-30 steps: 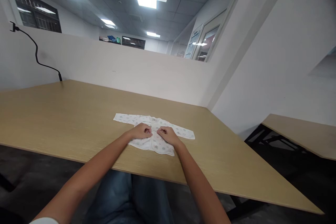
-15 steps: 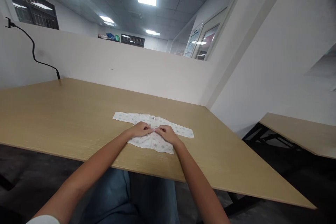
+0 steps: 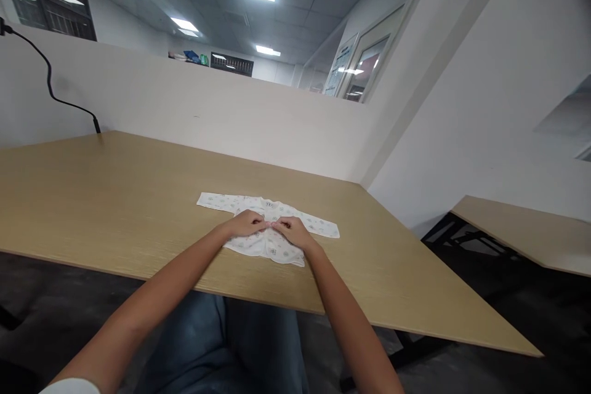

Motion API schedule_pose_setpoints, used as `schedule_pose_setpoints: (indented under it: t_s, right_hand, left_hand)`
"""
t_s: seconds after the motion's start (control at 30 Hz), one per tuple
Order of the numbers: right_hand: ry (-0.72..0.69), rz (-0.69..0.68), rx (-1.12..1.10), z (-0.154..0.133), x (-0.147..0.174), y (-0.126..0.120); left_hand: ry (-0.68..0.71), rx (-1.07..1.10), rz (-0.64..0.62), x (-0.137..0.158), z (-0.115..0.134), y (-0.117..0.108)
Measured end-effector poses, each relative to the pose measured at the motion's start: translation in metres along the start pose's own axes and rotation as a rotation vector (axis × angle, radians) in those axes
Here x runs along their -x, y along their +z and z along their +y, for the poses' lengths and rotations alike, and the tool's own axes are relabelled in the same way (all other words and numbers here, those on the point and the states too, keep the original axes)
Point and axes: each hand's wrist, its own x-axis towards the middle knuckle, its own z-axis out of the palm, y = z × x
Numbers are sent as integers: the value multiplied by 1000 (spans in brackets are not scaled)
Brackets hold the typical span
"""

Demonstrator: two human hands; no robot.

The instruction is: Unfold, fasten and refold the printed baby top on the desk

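A small white baby shirt [image 3: 277, 250] with a scattered print and long sleeves lies spread on the wooden table [image 3: 138, 197], its collar facing away from me. My left hand [image 3: 247, 223] rests on the left half of the chest, fingers closed in a pinch at the front middle seam. From the other side my right hand [image 3: 292, 231] pinches the same seam, its fingertips meeting those of the left. Both sleeves stretch outward, flat on the wood. The exact bit of cloth between the fingertips is too small to make out.
A low white partition [image 3: 231, 117] stands along the table's far edge. At the back left rises a black bendy holder arm [image 3: 50, 83]. Another table [image 3: 521, 228] is off to the right, beyond a gap. My legs [image 3: 221, 345] are under the near edge.
The camera view has shifted slightly, so everything sits a little differently in the picture. Both hands stay pinched at the shirt's middle, with hardly any movement.
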Motion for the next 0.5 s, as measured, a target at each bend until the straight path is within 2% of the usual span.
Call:
schedule_pose_setpoints:
  t_s: [0.5]
  right_hand:
    - [0,-7,-2,0,0,2]
  left_hand:
    - [0,-8,8,1,0,0]
